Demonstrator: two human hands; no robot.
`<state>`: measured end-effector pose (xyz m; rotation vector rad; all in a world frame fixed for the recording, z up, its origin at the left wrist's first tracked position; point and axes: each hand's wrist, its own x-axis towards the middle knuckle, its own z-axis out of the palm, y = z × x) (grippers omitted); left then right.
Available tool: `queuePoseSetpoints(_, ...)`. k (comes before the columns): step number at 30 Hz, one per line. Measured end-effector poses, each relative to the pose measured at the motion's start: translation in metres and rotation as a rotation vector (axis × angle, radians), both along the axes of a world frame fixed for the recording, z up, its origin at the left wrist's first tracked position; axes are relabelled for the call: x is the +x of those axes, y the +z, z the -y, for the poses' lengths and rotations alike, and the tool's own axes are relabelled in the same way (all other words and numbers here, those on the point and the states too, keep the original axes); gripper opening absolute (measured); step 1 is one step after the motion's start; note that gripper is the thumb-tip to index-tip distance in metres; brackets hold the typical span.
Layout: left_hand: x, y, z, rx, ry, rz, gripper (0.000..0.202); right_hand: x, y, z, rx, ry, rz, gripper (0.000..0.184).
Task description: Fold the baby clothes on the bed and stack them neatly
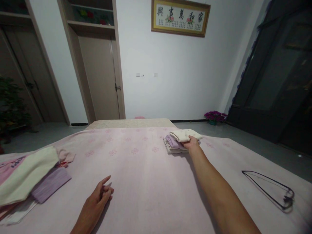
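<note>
My right hand (192, 143) reaches far over the bed-like surface and grips the near edge of a folded cream cloth (182, 135). That cloth lies on top of a small stack, over a folded lilac cloth (173, 142) and a whitish folded cloth (172, 150). My left hand (97, 200) hovers low over the pink flowered sheet (146, 188), fingers loosely curled and apart, with nothing in it. To its left lies a loose pile of clothes: a cream garment (36, 170), a lilac garment (51, 185) and a pink printed piece (9, 169).
A black looped cord or hanger-like wire (266, 185) lies at the right of the sheet. Behind stand a door (99, 76), a framed calligraphy picture (180, 18), purple potted flowers (215, 117) and a dark glass door (273, 78). A green plant (13, 107) is at the left.
</note>
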<state>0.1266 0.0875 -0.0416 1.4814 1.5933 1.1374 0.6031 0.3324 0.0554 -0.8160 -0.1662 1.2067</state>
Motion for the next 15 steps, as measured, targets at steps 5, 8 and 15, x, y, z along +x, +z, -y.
queuePoseSetpoints(5,-0.002,-0.004,-0.002,0.023,-0.012,0.023,0.065,-0.005,0.003,0.003,-0.013,0.011,-0.045,0.037)
queuePoseSetpoints(8,-0.003,-0.006,-0.003,0.027,-0.010,0.023,0.066,-0.013,-0.001,0.010,-0.007,0.033,-0.057,0.037)
queuePoseSetpoints(15,-0.005,-0.007,-0.002,0.030,-0.036,-0.006,0.062,-0.015,-0.010,0.034,0.030,0.155,-0.041,0.033)
